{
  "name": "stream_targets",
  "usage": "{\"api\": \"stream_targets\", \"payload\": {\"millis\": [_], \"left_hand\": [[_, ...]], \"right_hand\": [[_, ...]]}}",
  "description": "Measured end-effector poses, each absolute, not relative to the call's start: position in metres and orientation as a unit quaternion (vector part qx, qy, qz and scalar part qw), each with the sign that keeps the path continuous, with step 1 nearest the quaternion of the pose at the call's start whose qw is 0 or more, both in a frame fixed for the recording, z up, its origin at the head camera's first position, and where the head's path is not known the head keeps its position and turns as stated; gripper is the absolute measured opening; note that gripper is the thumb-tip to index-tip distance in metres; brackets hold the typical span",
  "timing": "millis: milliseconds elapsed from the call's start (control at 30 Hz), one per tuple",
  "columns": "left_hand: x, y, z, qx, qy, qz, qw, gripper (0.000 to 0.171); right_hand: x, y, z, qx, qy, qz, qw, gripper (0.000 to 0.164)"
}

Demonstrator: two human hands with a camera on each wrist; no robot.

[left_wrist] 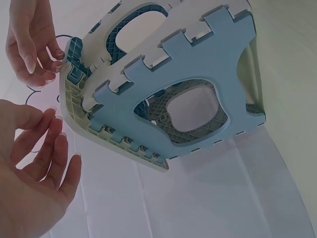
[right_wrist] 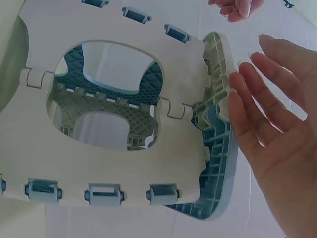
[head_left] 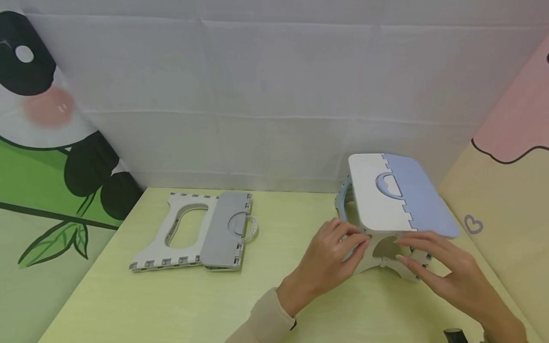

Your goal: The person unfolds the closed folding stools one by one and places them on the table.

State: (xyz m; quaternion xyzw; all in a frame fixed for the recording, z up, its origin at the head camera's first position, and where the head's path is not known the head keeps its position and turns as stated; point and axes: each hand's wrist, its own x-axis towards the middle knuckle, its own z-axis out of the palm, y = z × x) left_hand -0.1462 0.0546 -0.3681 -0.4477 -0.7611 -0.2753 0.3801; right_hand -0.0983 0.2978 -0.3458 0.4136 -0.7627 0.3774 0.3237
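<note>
L hand (head_left: 328,256) & R hand (head_left: 456,267) – fingers loosely bent, pinching nothing – by near edge of stool (head_left: 371,205), which stands just beyond them. Prob. light, stiff plastic – best lifted by top handle (head_left: 382,189).

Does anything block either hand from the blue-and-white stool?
Nothing visible does: the left hand and right hand are both right by the near end of the stool. The grey stool lies flat, well off to the left.
</note>
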Motion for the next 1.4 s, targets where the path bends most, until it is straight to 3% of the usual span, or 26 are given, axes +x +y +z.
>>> {"api": "stream_targets", "payload": {"millis": [867,1133,1233,1300,1400], "left_hand": [[-0.141,0.028,-0.396,-0.438,-0.785,-0.251,0.360,0.010],[-0.138,0.018,-0.405,-0.422,-0.796,-0.251,0.354,0.012],[-0.138,0.014,-0.408,-0.418,-0.801,-0.249,0.349,0.011],[-0.137,0.013,-0.410,-0.414,-0.804,-0.250,0.346,0.010],[-0.136,0.010,-0.414,-0.407,-0.813,-0.254,0.331,0.009]], "right_hand": [[-0.101,0.272,-0.386,0.400,-0.798,0.361,0.269,0.035],[-0.102,0.268,-0.395,0.386,-0.809,0.367,0.249,0.027],[-0.100,0.265,-0.398,0.372,-0.819,0.373,0.227,0.037],[-0.099,0.263,-0.399,0.362,-0.827,0.376,0.211,0.052],[-0.098,0.260,-0.401,0.350,-0.834,0.375,0.204,0.055]]}}
